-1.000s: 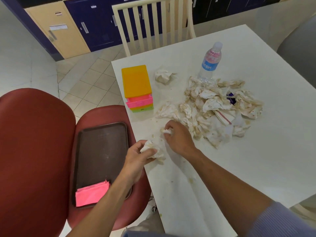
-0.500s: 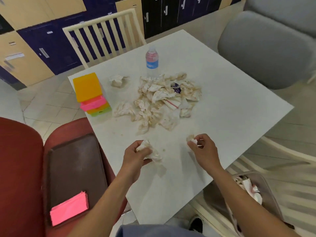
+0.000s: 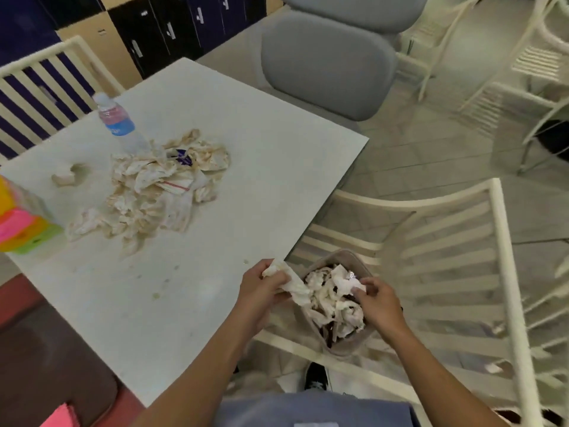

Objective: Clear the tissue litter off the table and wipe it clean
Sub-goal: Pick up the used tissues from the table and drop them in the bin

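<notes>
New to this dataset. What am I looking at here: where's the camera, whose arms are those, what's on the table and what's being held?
There is no robot here. A person works with bare hands, and the single wide-angle camera sits on their head, looking forward and down, so the arms come in from the bottom of the picture.

The left hand grips a crumpled tissue at the table's near corner, above a small bin that stands on the floor beside the table and already holds used tissues. The right hand is over the bin with curled fingers; whether it pinches a scrap is too blurred to tell.

On the white table lie a big pile of stained tissues, one loose wad left of it, a water bottle behind the pile, and a stack of coloured boxes at the left edge.
</notes>
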{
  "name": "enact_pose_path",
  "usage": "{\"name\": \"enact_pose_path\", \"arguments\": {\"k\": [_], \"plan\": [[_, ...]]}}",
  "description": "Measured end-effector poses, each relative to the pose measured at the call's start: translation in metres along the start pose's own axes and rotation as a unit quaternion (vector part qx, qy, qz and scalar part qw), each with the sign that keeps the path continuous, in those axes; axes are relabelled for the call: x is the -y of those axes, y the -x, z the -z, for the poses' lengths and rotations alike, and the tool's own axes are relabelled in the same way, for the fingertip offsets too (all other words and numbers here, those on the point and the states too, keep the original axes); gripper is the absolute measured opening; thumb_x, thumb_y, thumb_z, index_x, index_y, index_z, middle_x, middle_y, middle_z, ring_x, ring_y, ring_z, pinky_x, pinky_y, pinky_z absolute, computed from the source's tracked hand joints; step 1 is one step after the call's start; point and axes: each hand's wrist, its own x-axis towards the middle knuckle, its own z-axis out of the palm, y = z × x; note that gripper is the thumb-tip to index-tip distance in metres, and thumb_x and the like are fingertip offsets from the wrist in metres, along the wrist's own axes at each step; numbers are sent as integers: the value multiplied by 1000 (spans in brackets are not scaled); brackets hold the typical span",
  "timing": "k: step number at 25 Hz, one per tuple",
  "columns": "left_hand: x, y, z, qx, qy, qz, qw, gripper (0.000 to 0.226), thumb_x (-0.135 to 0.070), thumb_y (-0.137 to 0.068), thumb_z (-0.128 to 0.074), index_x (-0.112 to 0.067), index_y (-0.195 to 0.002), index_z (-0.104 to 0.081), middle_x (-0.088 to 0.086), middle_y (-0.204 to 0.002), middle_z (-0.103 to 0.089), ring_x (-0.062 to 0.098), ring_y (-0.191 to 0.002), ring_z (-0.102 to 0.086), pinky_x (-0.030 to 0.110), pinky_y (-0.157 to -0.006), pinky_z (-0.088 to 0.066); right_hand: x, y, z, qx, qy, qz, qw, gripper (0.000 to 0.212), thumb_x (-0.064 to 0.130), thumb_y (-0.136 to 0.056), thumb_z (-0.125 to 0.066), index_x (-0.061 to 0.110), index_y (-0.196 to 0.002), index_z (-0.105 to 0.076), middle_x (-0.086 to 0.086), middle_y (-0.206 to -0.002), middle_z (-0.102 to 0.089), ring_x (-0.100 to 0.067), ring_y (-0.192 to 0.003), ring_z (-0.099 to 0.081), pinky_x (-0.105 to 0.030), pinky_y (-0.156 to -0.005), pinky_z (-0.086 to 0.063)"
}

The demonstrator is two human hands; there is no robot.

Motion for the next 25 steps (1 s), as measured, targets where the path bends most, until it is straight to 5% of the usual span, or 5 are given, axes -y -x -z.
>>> {"name": "enact_pose_path", "arguments": {"k": [4, 8, 11, 20, 25], "plan": [[21, -7, -49, 17, -87, 35, 995, 22, -3, -84, -66, -16, -101, -63, 9, -103, -68, 17, -88, -67, 27, -70, -57, -15, 12, 22, 0, -7, 13, 1000, 13, 17, -88, -66, 19, -100, -64, 0, -99, -66, -14, -87, -60, -24, -79, -42], [36, -11, -66, -2, -144, 65, 987, 41, -6, -78, -75, -28, -104, -51, 1, -101, -65, 14, -83, -63, 24, -64, -49, -17, 13, 30, 9, -14, 24, 1000, 10, 19, -87, -66, 21, -97, -65, 1, -97, -66, -15, -91, -62, -26, -79, -46], [32, -10, -56, -35, -152, 72, 985, 26, -6, -83, -69, -18, -104, -60, 7, -91, -66, 13, -71, -60, 31, -70, -53, -1, 14, 23, 22, -19, 34, 999, 8, 19, -88, -64, 21, -96, -66, -1, -97, -66, -14, -88, -62, -26, -76, -47], [-17, -14, 47, -94, -111, 18, 989, 12, -14, -85, -67, -18, -97, -68, 5, -92, -68, 15, -75, -63, 24, -68, -52, 101, 20, -67, 127, 8, 130, 983, 10, 18, -89, -60, 27, -91, -64, 7, -77, -61, -10, -69, -57, -22, -63, -43], [-51, -20, 126, -148, -78, -3, 986, 13, -13, -85, -67, -17, -97, -68, 6, -93, -69, 16, -75, -64, 27, -71, -52, 165, 22, -147, 172, 61, 174, 968, 12, 22, -91, -58, 23, -101, -64, 4, -87, -62, -6, -74, -57, -17, -60, -41]]}}
